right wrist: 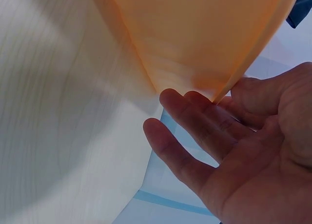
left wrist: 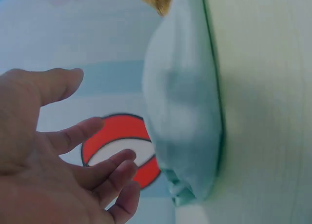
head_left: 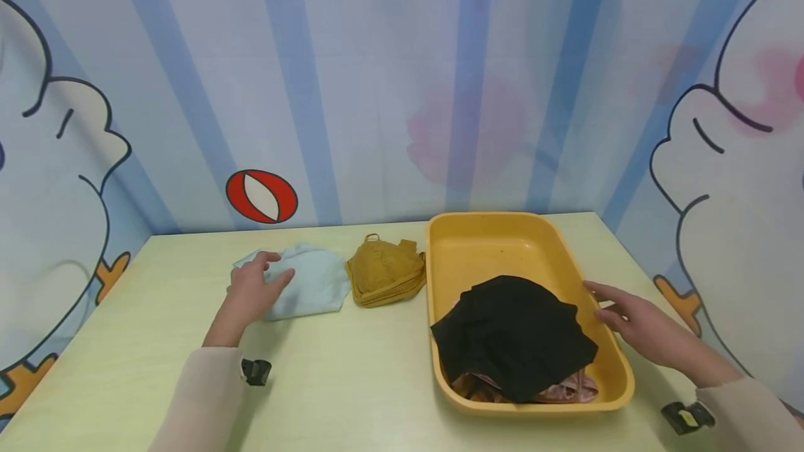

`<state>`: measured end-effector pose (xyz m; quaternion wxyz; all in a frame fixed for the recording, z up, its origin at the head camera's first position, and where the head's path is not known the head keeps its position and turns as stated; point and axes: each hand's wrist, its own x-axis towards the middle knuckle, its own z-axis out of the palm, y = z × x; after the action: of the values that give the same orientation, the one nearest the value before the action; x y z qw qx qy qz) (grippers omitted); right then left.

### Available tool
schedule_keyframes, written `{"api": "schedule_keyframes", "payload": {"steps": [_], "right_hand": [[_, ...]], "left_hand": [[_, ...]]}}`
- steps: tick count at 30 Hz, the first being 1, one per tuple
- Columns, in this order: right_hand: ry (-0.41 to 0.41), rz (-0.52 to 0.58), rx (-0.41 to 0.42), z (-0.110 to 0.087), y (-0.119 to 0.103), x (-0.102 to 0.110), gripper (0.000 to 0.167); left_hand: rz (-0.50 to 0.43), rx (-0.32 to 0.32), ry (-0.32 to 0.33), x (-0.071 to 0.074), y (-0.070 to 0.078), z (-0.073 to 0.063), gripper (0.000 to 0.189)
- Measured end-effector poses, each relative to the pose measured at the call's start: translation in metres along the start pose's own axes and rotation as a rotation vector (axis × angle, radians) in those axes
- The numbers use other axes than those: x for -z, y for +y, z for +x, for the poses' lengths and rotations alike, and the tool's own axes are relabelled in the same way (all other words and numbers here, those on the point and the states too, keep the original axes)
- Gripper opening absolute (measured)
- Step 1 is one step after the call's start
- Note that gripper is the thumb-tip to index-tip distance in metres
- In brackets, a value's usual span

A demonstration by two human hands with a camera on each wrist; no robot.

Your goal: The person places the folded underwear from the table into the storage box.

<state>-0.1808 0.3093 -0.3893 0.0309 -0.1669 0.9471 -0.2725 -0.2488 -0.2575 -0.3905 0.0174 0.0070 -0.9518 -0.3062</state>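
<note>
Over the left part of a folded light blue cloth (head_left: 314, 281), my left hand (head_left: 254, 291) hovers with its fingers spread and slightly bent. The left wrist view shows a gap between that hand and the pale cloth (left wrist: 183, 97). My right hand (head_left: 647, 323) is at the right side of a yellow plastic tub (head_left: 490, 246), with fingertips at its rim. In the right wrist view, loosely extended fingers (right wrist: 202, 129) lie against the tub's outer side, and the thumb is by the rim. Inside the tub, a black cloth (head_left: 515, 337) covers part of a brownish-pink shiny cloth (head_left: 568, 389).
A mustard-yellow cloth item with a small loop (head_left: 385, 270) lies between the blue cloth and the tub. Everything rests on a pale wood-grain table (head_left: 352, 375). Behind it stands a striped backdrop (head_left: 377, 89) with cartoon figures.
</note>
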Motion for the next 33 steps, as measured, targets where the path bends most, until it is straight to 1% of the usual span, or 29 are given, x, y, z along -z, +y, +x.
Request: {"api": "schedule_keyframes", "payload": {"steps": [3,5,8,12,14,16,22,25,33], "right_hand": [[-0.002,0.003,-0.005,0.000,0.000,0.000,0.050],[-0.003,0.005,-0.008,-0.001,0.001,0.000,0.050],[0.000,-0.004,-0.009,-0.001,0.002,-0.001,0.049],[0.005,-0.016,-0.001,0.000,0.002,0.000,0.049],[0.006,-0.016,0.000,0.000,0.002,0.000,0.049],[0.006,-0.018,0.003,0.000,0.002,0.000,0.049],[0.006,-0.019,-0.004,0.000,0.001,0.000,0.049],[0.002,-0.015,-0.011,0.000,0.001,0.000,0.049],[-0.002,-0.017,-0.027,0.001,0.001,0.000,0.050]], "left_hand": [[0.012,0.068,0.013,0.003,-0.013,0.004,0.058],[0.017,0.104,0.005,0.004,-0.020,0.006,0.062],[0.015,0.150,-0.032,0.004,-0.027,0.007,0.068],[0.010,0.184,-0.087,0.002,-0.032,0.010,0.075],[0.014,0.193,-0.105,0.000,-0.032,0.012,0.077],[0.023,0.198,-0.108,-0.003,-0.031,0.015,0.079],[0.103,0.205,-0.073,-0.012,-0.025,0.025,0.077],[0.123,0.211,-0.063,-0.015,-0.022,0.028,0.072],[0.125,0.197,-0.102,-0.019,-0.019,0.032,0.061]]}}
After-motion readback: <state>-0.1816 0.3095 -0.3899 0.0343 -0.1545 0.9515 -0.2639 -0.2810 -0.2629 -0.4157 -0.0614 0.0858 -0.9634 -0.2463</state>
